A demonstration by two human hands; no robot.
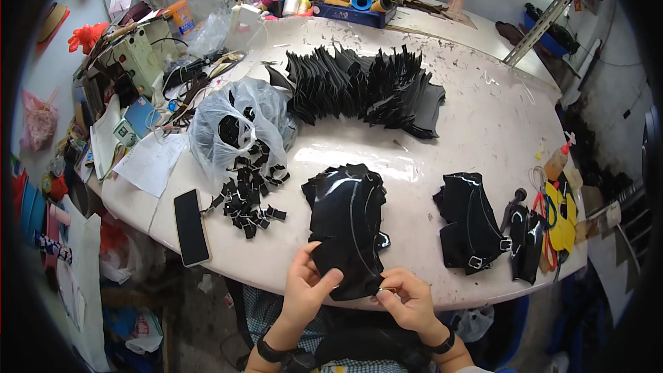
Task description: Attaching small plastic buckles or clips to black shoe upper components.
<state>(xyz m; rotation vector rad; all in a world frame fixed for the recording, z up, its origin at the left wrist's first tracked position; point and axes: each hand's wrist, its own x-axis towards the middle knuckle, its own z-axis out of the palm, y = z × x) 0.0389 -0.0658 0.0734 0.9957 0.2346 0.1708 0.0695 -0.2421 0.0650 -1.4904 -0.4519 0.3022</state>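
Observation:
A glossy black leather piece (345,259) with a curved seam lies at the near edge of the table, on top of a stack of similar pieces (342,197). My left hand (309,287) grips its left edge between thumb and fingers. At its lower right corner my right hand (407,297) pinches the leather, and a small shiny metal bit shows at the fingertips, too small to name surely. Off to the right, more black pieces (468,224) lie with silver buckles (476,261) on their straps. Several small folded black tabs (245,197) are heaped on the left.
A clear plastic bag (207,128) holds more tabs. Behind it stands a long row of black cut pieces (352,86). A phone (191,226) lies at the left edge; scissors (545,207) and a hammer (514,200) are at right. A blue tray (352,15) holds thread spools.

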